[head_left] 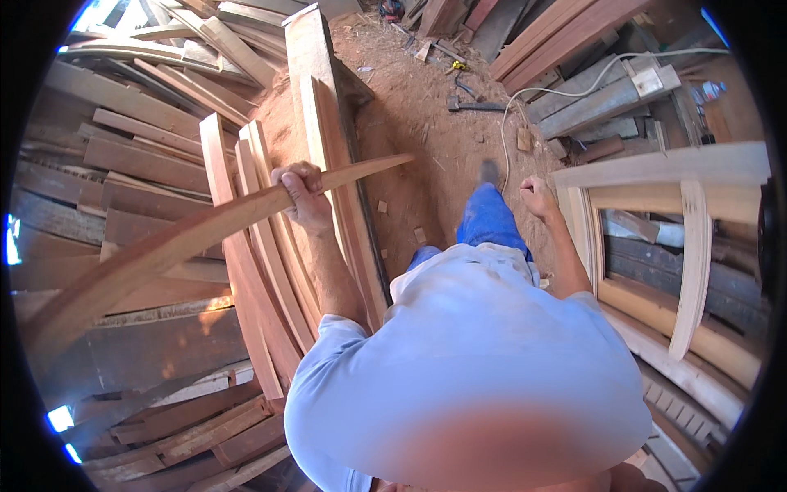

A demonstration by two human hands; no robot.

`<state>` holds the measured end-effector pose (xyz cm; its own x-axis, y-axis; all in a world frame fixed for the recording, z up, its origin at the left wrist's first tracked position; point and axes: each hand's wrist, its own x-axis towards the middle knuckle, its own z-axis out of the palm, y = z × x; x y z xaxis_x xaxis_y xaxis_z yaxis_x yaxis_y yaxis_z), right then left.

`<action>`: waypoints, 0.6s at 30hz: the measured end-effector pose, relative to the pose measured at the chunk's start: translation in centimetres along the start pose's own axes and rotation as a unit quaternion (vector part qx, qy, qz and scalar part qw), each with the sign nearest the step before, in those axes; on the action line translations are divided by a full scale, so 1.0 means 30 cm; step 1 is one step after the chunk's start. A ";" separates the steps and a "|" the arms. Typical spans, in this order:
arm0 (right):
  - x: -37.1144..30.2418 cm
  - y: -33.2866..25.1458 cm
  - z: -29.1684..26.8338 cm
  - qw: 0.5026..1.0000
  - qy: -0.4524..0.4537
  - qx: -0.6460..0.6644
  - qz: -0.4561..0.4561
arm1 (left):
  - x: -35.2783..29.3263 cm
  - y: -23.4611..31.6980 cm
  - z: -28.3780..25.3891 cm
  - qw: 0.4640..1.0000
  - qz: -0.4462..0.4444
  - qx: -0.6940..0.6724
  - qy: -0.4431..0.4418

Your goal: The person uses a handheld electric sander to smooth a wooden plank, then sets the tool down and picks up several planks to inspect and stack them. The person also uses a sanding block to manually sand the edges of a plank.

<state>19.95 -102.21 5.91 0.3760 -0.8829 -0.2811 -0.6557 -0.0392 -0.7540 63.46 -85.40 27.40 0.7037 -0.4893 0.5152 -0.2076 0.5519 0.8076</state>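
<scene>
Left hand (305, 197) wrapped around a long wooden strip (217, 221), and I see it slanting from the frame's lower left toward upper centre, crossing in front of pale boards (258, 303); right hand (537, 198), right of centre, curls loosely, contents hidden from me.

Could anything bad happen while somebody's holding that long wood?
Maybe! Only the left hand grips the long wooden strip, so its ends might swing and bump the boards beneath. The pale cord lies on the floor near a foot, so it could cause a trip.
</scene>
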 end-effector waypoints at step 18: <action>2.118 0.224 0.407 0.939 -0.284 -0.190 0.039 | 0.425 -1.108 0.149 0.940 -0.048 0.206 0.267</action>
<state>47.44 -152.87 -24.28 0.5352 -0.5022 -0.6792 -0.8413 -0.2448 -0.4819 76.29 -113.02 8.42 0.9503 -0.0546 0.3066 -0.2948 0.1603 0.9420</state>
